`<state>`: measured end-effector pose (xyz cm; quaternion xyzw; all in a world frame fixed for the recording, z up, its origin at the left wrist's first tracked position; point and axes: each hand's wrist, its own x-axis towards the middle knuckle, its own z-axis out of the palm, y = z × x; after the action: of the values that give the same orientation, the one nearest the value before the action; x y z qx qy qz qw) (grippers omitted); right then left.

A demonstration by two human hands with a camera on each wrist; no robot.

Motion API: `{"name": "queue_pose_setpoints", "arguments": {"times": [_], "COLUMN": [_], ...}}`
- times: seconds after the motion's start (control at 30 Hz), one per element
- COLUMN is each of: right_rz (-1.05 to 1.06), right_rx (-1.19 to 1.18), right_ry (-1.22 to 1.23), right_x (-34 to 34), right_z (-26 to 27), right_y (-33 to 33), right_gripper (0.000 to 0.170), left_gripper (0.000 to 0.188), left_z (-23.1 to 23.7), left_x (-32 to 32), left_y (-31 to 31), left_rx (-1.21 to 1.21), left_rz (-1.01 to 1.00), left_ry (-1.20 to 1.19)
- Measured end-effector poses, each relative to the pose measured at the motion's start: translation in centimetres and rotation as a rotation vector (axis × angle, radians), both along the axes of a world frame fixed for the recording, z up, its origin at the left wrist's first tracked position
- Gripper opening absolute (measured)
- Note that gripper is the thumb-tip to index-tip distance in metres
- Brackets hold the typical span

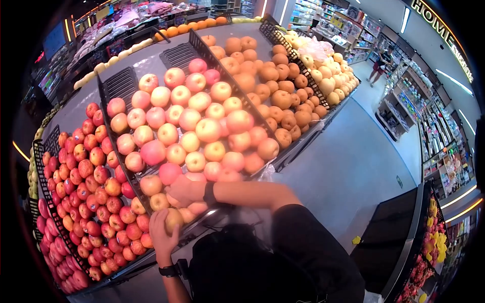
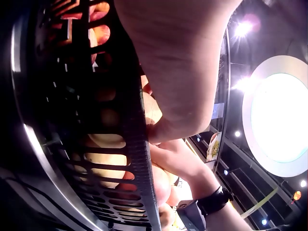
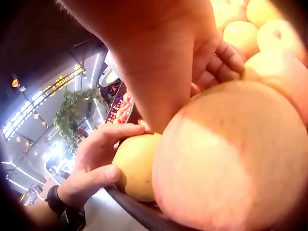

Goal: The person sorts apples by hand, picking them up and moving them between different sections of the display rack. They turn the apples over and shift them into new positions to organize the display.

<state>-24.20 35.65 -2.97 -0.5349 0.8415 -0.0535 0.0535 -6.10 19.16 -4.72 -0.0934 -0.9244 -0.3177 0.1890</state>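
Note:
At the front edge of the apple compartment, my left hand [image 1: 164, 237] grips a yellowish apple [image 1: 174, 218]; in the right wrist view its thumb and fingers [image 3: 103, 137] lie around that apple [image 3: 137, 166]. My right hand [image 1: 186, 191] is just above and beside it, over the pale red-yellow apples [image 1: 208, 130]. In the right wrist view the fingers [image 3: 224, 65] of the right hand are loosely bent beside a large near apple [image 3: 231, 159], with no apple seen in them. The left wrist view shows both hands close together behind the black slatted rim [image 2: 139, 120].
Darker red apples [image 1: 101, 174] fill the compartment to the left, brown pears [image 1: 280, 99] the one to the right, with pale yellow fruit [image 1: 328, 70] beyond. Black slatted dividers [image 1: 237, 86] stand between them. A person [image 1: 381, 65] is in the far aisle near shelves [image 1: 404, 101].

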Motion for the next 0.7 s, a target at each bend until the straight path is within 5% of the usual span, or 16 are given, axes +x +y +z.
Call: {"name": "queue_pose_setpoints", "arguments": {"times": [0.17, 0.27, 0.37, 0.47, 0.7], "right_rz": [-0.002, -0.006, -0.097, -0.155, -0.259], "right_rx": [-0.069, 0.14, -0.122, -0.229, -0.314], "right_ry": [-0.147, -0.249, -0.183, -0.117, -0.195], "right_x": [0.2, -2.9, 0.8, 1.4, 1.8], "right_z": [3.5, 0.0, 3.0, 0.0, -1.4], "right_y": [2.4, -0.1, 2.0, 1.4, 1.9], "right_gripper": [0.027, 0.062, 0.028, 0.024, 0.053], "left_gripper": [0.054, 0.053, 0.053, 0.055, 0.059], "left_z": [0.6, 0.6, 0.5, 0.1, 0.7], "left_x": [0.0, -0.2, -0.2, 0.0, -0.1], "left_y": [0.4, 0.4, 0.3, 0.2, 0.0], "left_rx": [0.022, 0.017, 0.0, -0.034, -0.013], "left_rz": [-0.017, -0.021, -0.022, 0.037, 0.013], "left_ry": [-0.018, -0.012, -0.001, -0.031, -0.029]}}
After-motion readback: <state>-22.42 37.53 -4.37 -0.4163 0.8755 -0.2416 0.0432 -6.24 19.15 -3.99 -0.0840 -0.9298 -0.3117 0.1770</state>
